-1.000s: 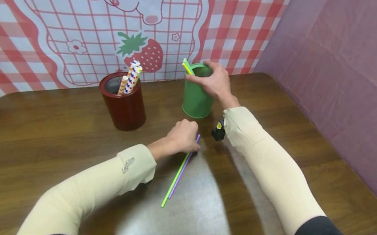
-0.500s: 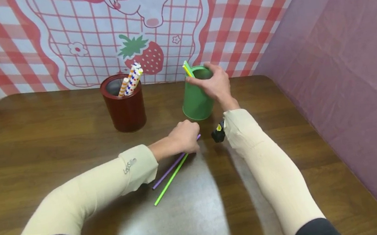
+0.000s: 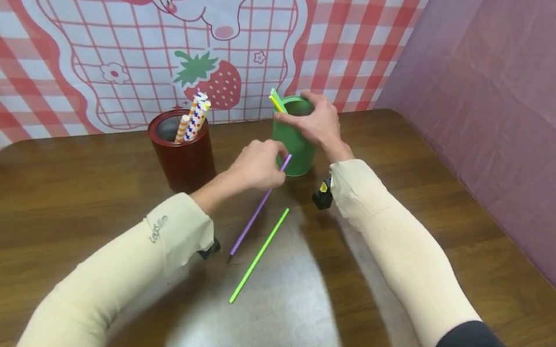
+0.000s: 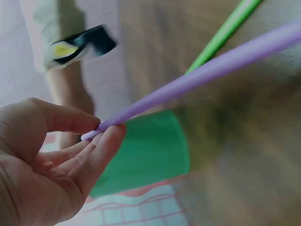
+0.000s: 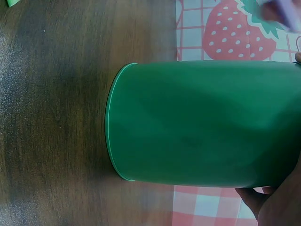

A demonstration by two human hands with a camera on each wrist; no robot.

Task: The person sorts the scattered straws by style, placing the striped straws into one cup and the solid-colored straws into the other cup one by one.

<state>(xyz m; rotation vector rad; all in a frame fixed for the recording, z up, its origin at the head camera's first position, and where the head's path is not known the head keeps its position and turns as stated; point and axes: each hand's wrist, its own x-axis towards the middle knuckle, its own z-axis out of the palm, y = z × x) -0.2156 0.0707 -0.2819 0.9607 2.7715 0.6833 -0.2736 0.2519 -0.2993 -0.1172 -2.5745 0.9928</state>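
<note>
My left hand (image 3: 260,165) pinches a purple straw (image 4: 188,84) near its upper end, between thumb and fingertips. The straw slants down toward the front left, in front of the green canister (image 3: 295,145). My right hand (image 3: 321,124) grips that canister around its rim, thumb on the left side; it stands upright on the table. A few yellow and green straws (image 3: 277,102) poke out of its left side. A bright green straw (image 3: 259,255) lies on the table, closer to me than the purple one.
To the left stands a dark red canister (image 3: 186,165) holding several patterned paper straws (image 3: 193,120). Behind the wooden table (image 3: 75,194) hangs a red-and-white checked cloth (image 3: 352,17), with a pinkish curtain (image 3: 518,77) along the right.
The left hand has risen toward the green canister, carrying the purple straw away from the green one, which stays on the table. The right hand keeps its grip on the canister.
</note>
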